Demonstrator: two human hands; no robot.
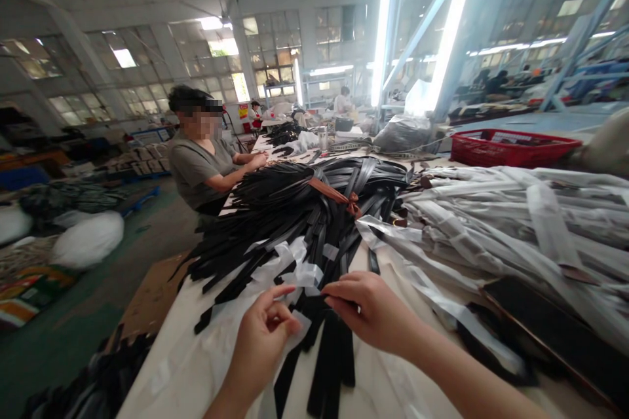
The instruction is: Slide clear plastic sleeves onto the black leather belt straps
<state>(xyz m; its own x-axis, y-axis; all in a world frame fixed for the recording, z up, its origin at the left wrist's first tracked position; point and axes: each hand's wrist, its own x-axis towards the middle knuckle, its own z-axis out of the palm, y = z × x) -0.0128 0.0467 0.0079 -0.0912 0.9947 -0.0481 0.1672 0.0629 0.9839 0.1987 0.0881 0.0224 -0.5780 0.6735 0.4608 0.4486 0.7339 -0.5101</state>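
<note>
Low over the near side of the table, my left hand (268, 330) has its fingers curled, with a translucent plastic strip (302, 329) showing at the thumb. To its right, my right hand (371, 308) pinches thumb and fingers together at the end of a crumpled length of translucent strip (308, 277). Whether both pieces are one strip I cannot tell. Just beyond my fingers lies a large bundle of black straps (289, 186), tied round with a brown band (334, 193). Several loose black strap ends (334, 353) hang toward me beneath my hands.
White-wrapped strips (472, 222) are heaped on the right, with a dark flat piece (550, 327) in front. A red basket (514, 147) stands behind them. Across the table's left edge, a co-worker (204, 150) works with both hands. Blue posts with bright lamps rise beyond.
</note>
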